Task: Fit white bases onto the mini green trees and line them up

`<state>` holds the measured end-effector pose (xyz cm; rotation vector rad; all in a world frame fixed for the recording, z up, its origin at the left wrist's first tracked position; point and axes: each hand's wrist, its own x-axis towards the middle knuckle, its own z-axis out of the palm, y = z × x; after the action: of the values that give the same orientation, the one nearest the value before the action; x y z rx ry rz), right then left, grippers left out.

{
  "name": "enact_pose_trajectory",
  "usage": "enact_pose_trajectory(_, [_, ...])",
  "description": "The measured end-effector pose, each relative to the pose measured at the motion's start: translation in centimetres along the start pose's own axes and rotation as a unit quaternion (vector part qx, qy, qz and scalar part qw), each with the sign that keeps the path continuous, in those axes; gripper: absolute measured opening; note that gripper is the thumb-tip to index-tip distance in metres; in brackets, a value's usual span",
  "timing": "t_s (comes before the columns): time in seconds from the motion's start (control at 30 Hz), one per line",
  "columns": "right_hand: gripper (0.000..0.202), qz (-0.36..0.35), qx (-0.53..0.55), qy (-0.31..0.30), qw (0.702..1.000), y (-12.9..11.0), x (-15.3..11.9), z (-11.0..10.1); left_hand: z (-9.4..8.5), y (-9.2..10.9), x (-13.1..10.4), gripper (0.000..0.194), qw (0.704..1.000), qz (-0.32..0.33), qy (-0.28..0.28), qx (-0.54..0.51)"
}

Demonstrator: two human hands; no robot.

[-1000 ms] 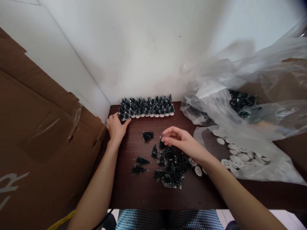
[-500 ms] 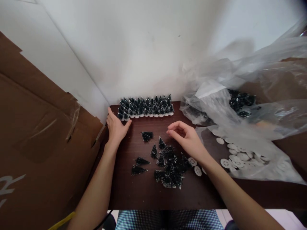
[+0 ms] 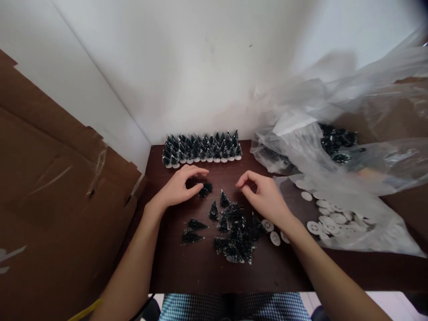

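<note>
My left hand (image 3: 183, 186) is open, thumb and fingers apart around a small dark green bottle-brush tree (image 3: 206, 190) lying on the table; I cannot tell whether it touches the tree. My right hand (image 3: 262, 196) hovers to the right with loosely curled fingers, the fingertips a little apart and nothing visible in them. Between and below the hands is a loose pile of frosted trees (image 3: 237, 236). Two more trees (image 3: 194, 236) lie to its left. Along the wall stands a block of upright trees (image 3: 202, 149) on white round bases.
A clear plastic bag (image 3: 301, 138) with more trees slumps at the right. White round discs (image 3: 337, 218) lie in and beside plastic, and a few discs (image 3: 275, 238) sit near my right forearm. A cardboard box (image 3: 67, 191) borders the table (image 3: 180, 272) on the left.
My left hand has moved right and nearer, from the left end of the tree block to the single lying tree. My right hand has barely shifted.
</note>
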<state>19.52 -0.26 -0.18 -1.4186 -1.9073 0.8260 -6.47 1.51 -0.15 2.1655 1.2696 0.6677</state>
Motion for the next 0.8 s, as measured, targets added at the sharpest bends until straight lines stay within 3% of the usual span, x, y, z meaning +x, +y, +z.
enact_pose_trajectory(0.1, [0.011,0.001,0.004,-0.013,1.000,0.3,0.1,-1.0,0.4,0.3,0.1,0.037,0.999,0.004,-0.035,0.009])
enact_pose_trajectory(0.23, [0.012,-0.017,-0.002,-0.107,0.994,0.3,0.1,-3.0,0.6,0.5,0.2,0.040,0.998,0.007,-0.056,0.019])
enact_pose_trajectory(0.37, [0.022,0.017,0.063,-0.192,0.979,-0.2,-0.4,-4.3,0.8,0.4,0.3,0.040,0.998,0.012,-0.058,0.029])
enact_pose_trajectory(0.57, [0.037,0.127,0.142,-0.403,0.895,0.1,-1.3,-5.8,1.0,0.4,0.3,0.038,0.998,0.009,-0.054,0.029])
enact_pose_trajectory(0.8, [0.044,0.167,0.127,-0.489,0.847,-0.1,-2.0,-7.0,1.0,0.5,0.4,0.035,0.998,0.001,-0.052,0.035])
